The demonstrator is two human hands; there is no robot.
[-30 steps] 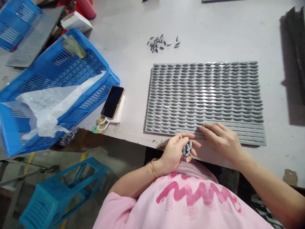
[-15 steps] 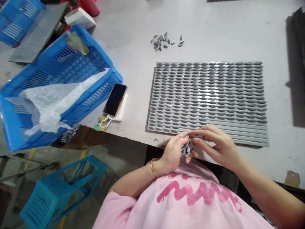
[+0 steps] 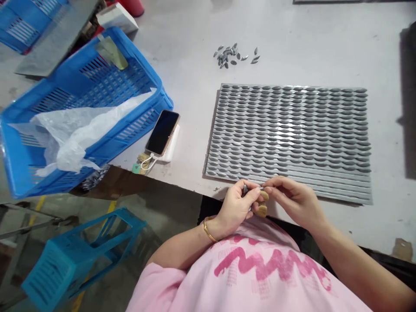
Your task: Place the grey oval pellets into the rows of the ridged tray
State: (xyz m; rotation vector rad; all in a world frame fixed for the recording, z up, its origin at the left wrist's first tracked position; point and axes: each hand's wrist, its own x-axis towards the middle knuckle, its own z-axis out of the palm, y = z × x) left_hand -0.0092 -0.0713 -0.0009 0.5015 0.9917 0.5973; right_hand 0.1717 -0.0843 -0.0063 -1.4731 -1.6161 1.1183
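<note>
While the left hand (image 3: 235,208) clenches a small bunch of grey leaf-shaped pieces (image 3: 244,189), mostly hidden, just below the near edge of a grey moulded sheet (image 3: 325,188), two tan bits (image 3: 262,203) show beneath it; the right hand (image 3: 292,201) curls its fingers (image 3: 268,184) toward the bunch, its grip unclear. Beyond the sheet lies a loose heap of pieces (image 3: 229,56); left of the sheet, a phone (image 3: 161,132) rests on a power bank (image 3: 172,145) beside a blue plastic crate (image 3: 97,82).

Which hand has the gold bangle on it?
The left hand wears the gold bangle on its wrist; the right hand, beside it at the table's edge, has a bare wrist.
</note>
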